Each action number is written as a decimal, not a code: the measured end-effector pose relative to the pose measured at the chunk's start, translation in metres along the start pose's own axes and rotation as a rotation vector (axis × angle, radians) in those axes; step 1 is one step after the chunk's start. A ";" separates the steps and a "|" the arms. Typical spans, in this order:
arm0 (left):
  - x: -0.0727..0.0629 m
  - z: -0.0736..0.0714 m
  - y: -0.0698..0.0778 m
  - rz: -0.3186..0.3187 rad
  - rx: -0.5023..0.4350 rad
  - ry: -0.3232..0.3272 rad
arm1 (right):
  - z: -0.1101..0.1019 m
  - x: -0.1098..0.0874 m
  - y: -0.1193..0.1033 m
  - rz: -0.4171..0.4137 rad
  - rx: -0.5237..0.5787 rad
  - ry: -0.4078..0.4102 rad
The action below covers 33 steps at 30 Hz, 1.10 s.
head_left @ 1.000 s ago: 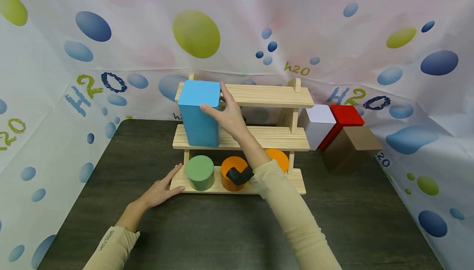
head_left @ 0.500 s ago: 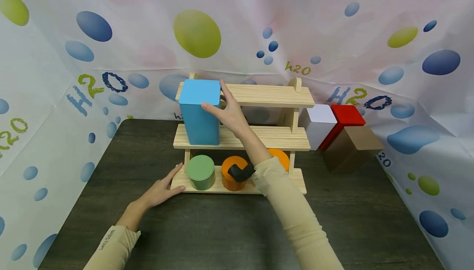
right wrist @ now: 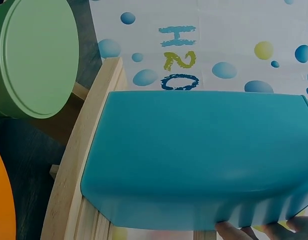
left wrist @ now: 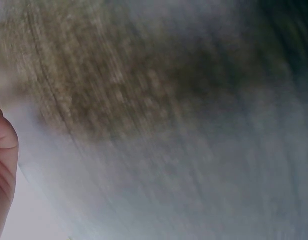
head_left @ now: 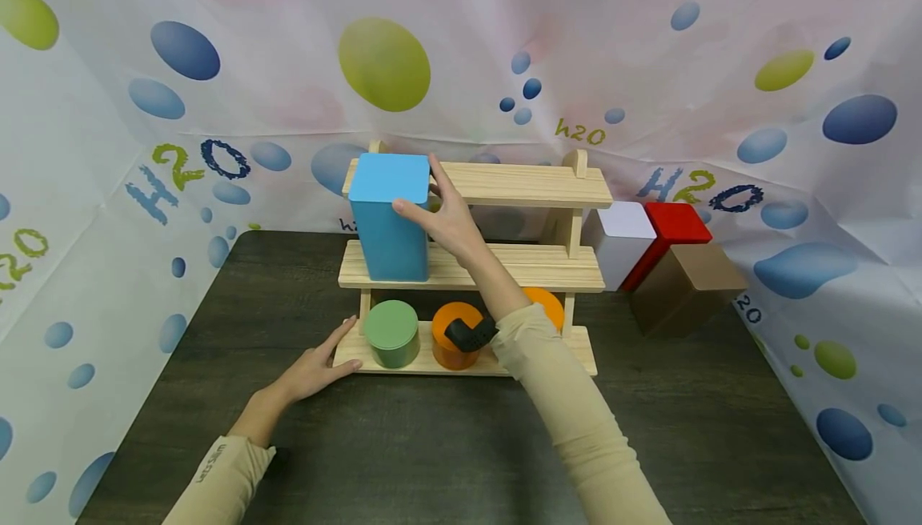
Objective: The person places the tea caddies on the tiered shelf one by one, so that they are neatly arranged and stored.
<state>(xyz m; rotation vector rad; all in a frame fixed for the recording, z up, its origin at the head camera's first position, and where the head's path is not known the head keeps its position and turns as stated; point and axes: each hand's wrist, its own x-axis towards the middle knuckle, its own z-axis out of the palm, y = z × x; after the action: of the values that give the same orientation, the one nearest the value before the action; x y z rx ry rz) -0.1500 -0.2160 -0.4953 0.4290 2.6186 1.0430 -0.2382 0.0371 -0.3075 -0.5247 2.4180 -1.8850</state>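
A tall blue box (head_left: 390, 221) stands on the left of the middle tier of a wooden three-tier shelf (head_left: 515, 266). My right hand (head_left: 452, 221) is at its right side, fingers extended and thumb out across the front. In the right wrist view, several fingertips (right wrist: 236, 232) touch the side of the blue box, whose base meets the wooden board. My left hand (head_left: 310, 371) touches the left end of the bottom tier, thumb and forefinger spread. Just right of it stands a green lidded canister (head_left: 391, 333). The left wrist view is mostly blurred, with part of the left hand (left wrist: 2, 160) at its edge.
Two orange canisters stand on the bottom tier; the nearer orange canister (head_left: 455, 349) is partly covered by a black wrist piece (head_left: 471, 336). Right of the shelf, a white box (head_left: 621, 241), a red box (head_left: 675, 225) and a brown box (head_left: 684, 289) stand close together on the dark table (head_left: 403, 453).
Both hands and the blue box keep nearly the same places on the shelf. The whole head view has shifted very slightly.
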 end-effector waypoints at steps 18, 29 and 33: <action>0.000 -0.001 0.002 -0.014 0.008 -0.004 | -0.013 -0.012 0.003 -0.133 0.017 0.016; 0.001 -0.001 0.000 -0.013 0.020 -0.006 | -0.042 -0.030 -0.004 -0.197 0.035 0.069; 0.001 -0.001 -0.001 -0.011 0.023 -0.002 | -0.054 -0.037 -0.003 -0.232 0.063 0.096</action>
<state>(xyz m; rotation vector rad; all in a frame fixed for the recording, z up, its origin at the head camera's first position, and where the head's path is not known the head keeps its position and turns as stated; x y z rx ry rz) -0.1511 -0.2168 -0.4951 0.4197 2.6306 1.0097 -0.2151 0.0978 -0.2967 -0.7576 2.4387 -2.1133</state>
